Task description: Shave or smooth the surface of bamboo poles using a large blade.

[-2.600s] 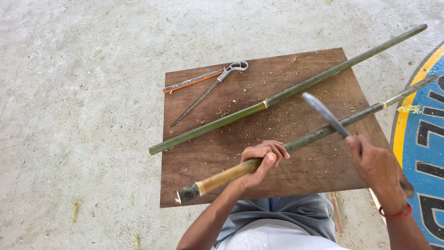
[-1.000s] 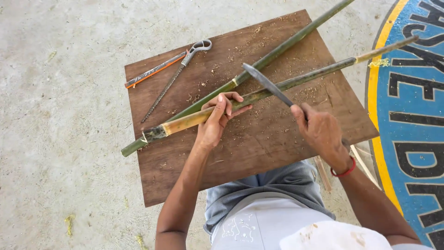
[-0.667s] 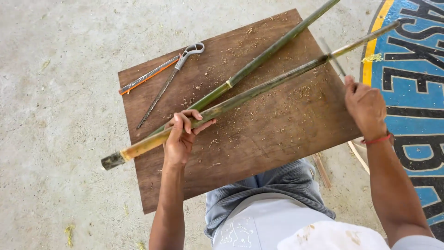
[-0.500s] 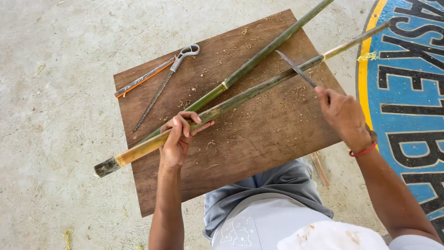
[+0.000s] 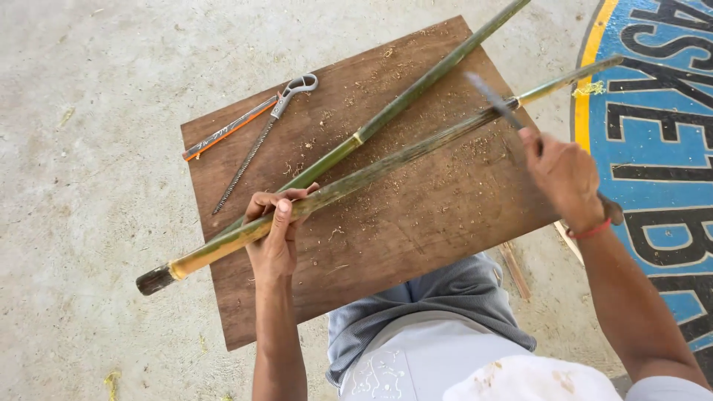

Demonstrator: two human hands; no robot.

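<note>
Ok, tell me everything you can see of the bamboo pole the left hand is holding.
The held bamboo pole is long, thin and mostly mottled green, scraped yellowish near its dark, cut lower-left end, which juts past the wooden board. It lies slanted from lower left to upper right, crossing the board and reaching over the painted floor. The left hand wraps it near the yellow part; the knife blade in the right hand meets it near a node. A second pole lies beside it.

Outdoor craft spot: concrete floor [image 5: 89, 89], painted court [image 5: 653, 134]

Second green bamboo pole [image 5: 416, 89], hacksaw frame [image 5: 256, 137], wood shavings [image 5: 371, 200] on brown board [image 5: 438, 245]; concrete floor [image 5: 89, 89].
</note>
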